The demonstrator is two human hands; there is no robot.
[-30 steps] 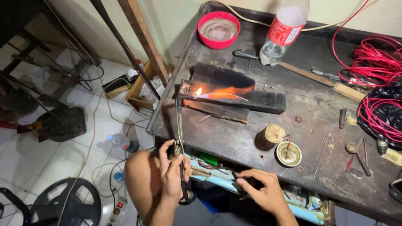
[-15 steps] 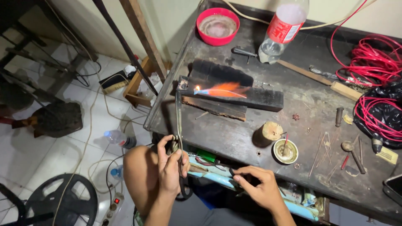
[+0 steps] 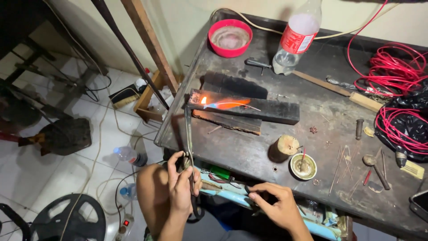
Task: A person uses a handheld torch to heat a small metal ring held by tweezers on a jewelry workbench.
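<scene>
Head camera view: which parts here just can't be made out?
- Right hand: what its fingers pinch is hidden by the hand itself.
- Torch hose end: lost below the left hand.
- Piece in the flame: too small, washed out by glare.
- Plastic bottle: top cut off by the frame edge.

The light is soft and a bit dim, and it has a warm yellow tint. The brightest spot is the small flame (image 3: pixel 204 100), which glows orange and white and is too bright to show any detail. The dark workbench (image 3: pixel 249 147) looks dull, with only faint shine near its left edge. The white floor tiles (image 3: pixel 89 151) look paler. The top left corner is very dark. Things near the edges lean outward and look slightly soft.
</scene>
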